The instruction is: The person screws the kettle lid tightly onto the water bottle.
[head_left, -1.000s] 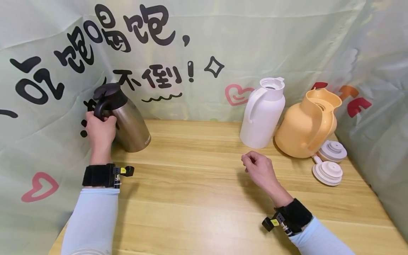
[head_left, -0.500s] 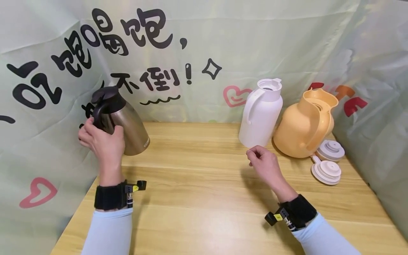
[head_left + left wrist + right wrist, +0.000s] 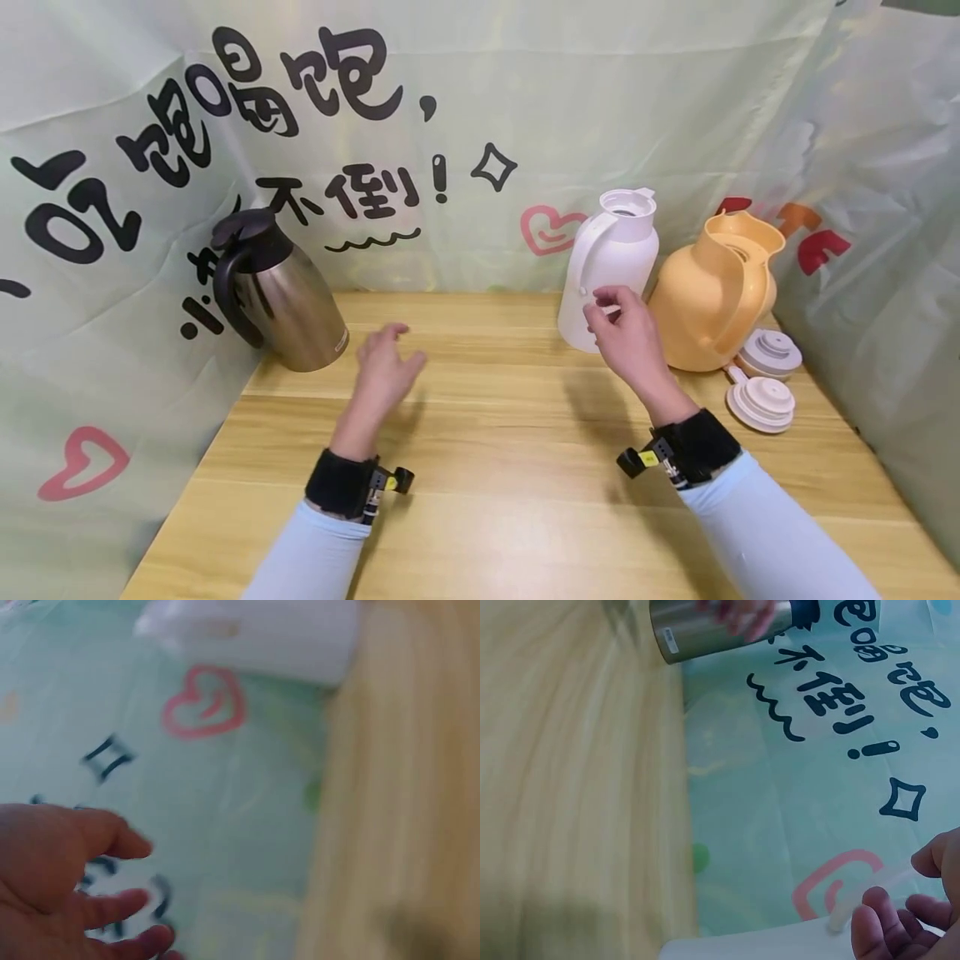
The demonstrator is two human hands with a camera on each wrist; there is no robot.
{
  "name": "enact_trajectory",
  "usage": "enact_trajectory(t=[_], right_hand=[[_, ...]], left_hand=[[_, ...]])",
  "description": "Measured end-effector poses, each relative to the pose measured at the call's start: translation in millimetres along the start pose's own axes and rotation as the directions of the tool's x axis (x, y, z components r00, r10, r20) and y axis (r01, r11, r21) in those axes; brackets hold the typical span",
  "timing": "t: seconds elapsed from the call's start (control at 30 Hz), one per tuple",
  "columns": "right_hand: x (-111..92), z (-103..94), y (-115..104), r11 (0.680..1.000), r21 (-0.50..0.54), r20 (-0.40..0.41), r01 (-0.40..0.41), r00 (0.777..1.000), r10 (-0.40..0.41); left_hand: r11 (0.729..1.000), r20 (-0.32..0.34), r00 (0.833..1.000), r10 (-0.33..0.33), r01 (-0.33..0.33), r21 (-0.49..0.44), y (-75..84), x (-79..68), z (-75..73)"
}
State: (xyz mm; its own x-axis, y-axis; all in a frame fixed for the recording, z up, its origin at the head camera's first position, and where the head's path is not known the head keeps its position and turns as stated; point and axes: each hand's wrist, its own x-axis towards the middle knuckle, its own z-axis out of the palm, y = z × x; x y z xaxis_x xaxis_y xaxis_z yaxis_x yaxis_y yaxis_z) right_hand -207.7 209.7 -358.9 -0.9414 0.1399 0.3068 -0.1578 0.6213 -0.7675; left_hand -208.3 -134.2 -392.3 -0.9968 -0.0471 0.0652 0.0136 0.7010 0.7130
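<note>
My left hand [image 3: 384, 373] is in the air over the table, to the right of the brown steel thermos jug [image 3: 302, 310], with nothing in its spread fingers. The steel jug stands upright with its black lid and handle on. My right hand [image 3: 630, 337] is in front of the white thermos jug [image 3: 624, 257], close to the handle. Its fingers are loosely bent; in the right wrist view the white handle [image 3: 845, 907] shows just beyond the fingertips, and no grip on it is visible. The white jug has an open top.
An orange thermos jug [image 3: 693, 304] with an open top stands right of the white one. Beside it lie a grey-white round stopper [image 3: 770, 353] and a white stopper [image 3: 762, 403]. A printed cloth backdrop [image 3: 465, 100] encloses the wooden table [image 3: 480, 467].
My left hand has let go of the steel jug's handle and moved right. My right hand has risen toward the white jug's handle. The jugs stay in place.
</note>
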Motion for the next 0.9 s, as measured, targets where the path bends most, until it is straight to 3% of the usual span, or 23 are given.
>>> enact_trajectory(t=[0.07, 0.17, 0.37, 0.43, 0.67, 0.9], right_hand=[[7, 2.5, -4, 1.0, 0.024, 0.009, 0.012, 1.0, -0.013], [15, 7.7, -7, 0.999, 0.046, 0.028, 0.029, 0.999, -0.03], [23, 15.7, -8, 0.999, 0.0, 0.04, 0.045, 0.998, -0.045], [25, 16.1, -8, 0.998, -0.027, 0.025, 0.048, 0.999, -0.047], [34, 18.2, -1, 0.995, -0.068, 0.039, 0.07, 0.997, -0.068], [44, 19.5, 0, 0.986, -0.138, -0.036, 0.097, 0.994, -0.103]], left_hand=[[0.998, 0.11, 0.994, 0.012, -0.018, 0.054, 0.6, -2.9, 19.7], [0.985, 0.236, 0.971, 0.045, -0.082, 0.151, 0.5, -8.4, 46.2], [0.925, 0.45, 0.891, 0.06, -0.219, 0.312, 2.0, -20.5, 75.8], [0.915, 0.472, 0.88, 0.046, -0.226, 0.333, 2.8, -21.9, 79.7], [0.901, 0.474, 0.879, 0.041, -0.239, 0.364, 2.1, -22.4, 80.7], [0.895, 0.476, 0.877, 0.061, -0.259, 0.363, 5.5, -18.9, 76.3]])
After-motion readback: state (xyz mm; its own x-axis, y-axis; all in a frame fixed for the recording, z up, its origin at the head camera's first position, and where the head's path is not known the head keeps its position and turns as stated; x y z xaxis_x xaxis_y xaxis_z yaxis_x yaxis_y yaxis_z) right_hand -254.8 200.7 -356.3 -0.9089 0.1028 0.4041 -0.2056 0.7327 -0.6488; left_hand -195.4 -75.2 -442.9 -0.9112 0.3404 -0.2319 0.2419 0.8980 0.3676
